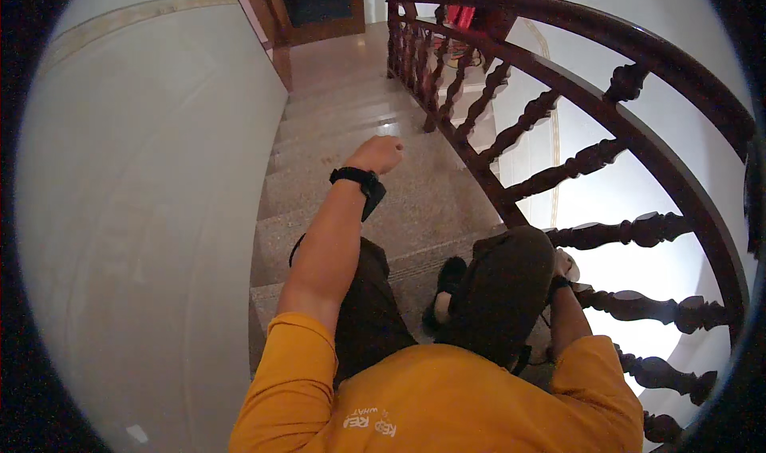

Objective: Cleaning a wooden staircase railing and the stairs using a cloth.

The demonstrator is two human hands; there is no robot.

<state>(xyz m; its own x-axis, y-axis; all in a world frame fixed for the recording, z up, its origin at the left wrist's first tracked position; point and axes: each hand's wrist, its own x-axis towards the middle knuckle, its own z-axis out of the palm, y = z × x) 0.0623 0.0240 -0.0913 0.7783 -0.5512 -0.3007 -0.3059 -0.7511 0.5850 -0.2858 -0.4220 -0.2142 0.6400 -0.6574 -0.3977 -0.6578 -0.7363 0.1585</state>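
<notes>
My left hand (378, 154) is held out over the stone stairs (359, 199), fingers curled in, with nothing visible in it. A black strap with a small dark device (372, 194) circles that wrist. Low on the right, my right hand (562, 263) is beside my raised knee, close to the dark wooden balusters (622, 230). Something pale (574, 270) shows at its fingers, too small and washed out to identify. The knee hides part of this hand, so its grip is unclear. A black band (560, 282) is on the right wrist.
A dark wooden handrail (598, 31) curves along the right, with bright light behind its balusters. A pale wall (149, 184) borders the stairs on the left. The steps run to a landing with a brown-framed door (326, 31). A dark shoe (450, 276) rests on a step.
</notes>
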